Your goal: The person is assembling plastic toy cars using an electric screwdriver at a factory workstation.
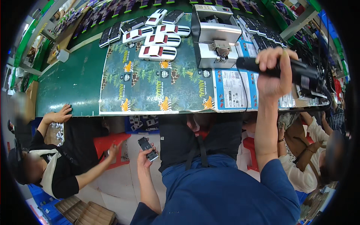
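Note:
My left hand [143, 157] holds a toy car [147, 147] low beside my left leg, below the table's near edge. The car's dark underside faces up, and a light edge of its body shows. Raised over the right part of the table, my right hand [275, 73] is wrapped round a thick black electric screwdriver [302, 75], whose narrower end points left toward a metal machine [217, 54]. White toy cars with black stripes [157, 53] stand in a group on the table, left of the machine.
Black toy cars [110, 35] lie behind the white ones, and more [258, 30] lie right of the machine. Printed sheets [150, 90] cover the green table [67, 88]. A blue bin [144, 131] holds car parts below. People sit on both sides; one's hand [60, 113] touches the table edge.

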Demonstrator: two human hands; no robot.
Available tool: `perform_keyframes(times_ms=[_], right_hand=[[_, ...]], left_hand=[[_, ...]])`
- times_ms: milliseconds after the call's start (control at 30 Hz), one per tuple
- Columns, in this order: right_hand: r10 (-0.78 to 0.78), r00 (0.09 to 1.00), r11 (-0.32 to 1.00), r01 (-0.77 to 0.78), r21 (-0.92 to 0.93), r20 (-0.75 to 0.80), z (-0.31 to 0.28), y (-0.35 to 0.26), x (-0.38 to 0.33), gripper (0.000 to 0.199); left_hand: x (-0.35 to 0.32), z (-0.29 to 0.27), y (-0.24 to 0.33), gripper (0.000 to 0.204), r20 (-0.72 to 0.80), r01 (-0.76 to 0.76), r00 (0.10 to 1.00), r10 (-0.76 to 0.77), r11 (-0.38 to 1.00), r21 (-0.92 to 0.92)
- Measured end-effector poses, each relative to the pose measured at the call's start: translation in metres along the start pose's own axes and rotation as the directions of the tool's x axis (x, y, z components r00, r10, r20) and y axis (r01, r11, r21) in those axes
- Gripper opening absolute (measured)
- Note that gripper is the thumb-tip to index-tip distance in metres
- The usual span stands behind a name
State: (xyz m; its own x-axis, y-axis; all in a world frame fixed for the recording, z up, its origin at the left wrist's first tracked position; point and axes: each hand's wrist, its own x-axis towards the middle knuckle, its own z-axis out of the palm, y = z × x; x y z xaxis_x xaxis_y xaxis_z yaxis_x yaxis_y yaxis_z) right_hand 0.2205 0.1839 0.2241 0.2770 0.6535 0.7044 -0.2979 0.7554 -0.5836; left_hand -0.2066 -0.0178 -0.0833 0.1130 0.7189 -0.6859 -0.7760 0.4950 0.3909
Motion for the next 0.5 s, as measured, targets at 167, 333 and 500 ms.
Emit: perform_keyframes(times_ms=[167, 333, 500], right_hand=[[-0.012, 1.000, 0.994, 0.008, -0.112, -0.028, 0.011, 0.027, 0.016, 0.013], [0.033, 0.999, 0.981, -0.032, -0.192, 0.002, 0.023, 0.044, 0.016, 0.015], [0.107, 0.994, 0.916, -0.083, -0.393, 0.038, 0.019, 0.055, 0.026, 0.008]], left_hand=[[-0.007, 0.017, -0.005, 0.066, 0.027, -0.002, 1.000, 0.000, 0.994, 0.107], [-0.029, 0.025, 0.002, 0.071, 0.019, -0.036, 0.999, 0.032, 0.979, 0.203], [-0.045, 0.039, -0.001, 0.044, -0.117, -0.042, 0.991, 0.066, 0.980, 0.194]])
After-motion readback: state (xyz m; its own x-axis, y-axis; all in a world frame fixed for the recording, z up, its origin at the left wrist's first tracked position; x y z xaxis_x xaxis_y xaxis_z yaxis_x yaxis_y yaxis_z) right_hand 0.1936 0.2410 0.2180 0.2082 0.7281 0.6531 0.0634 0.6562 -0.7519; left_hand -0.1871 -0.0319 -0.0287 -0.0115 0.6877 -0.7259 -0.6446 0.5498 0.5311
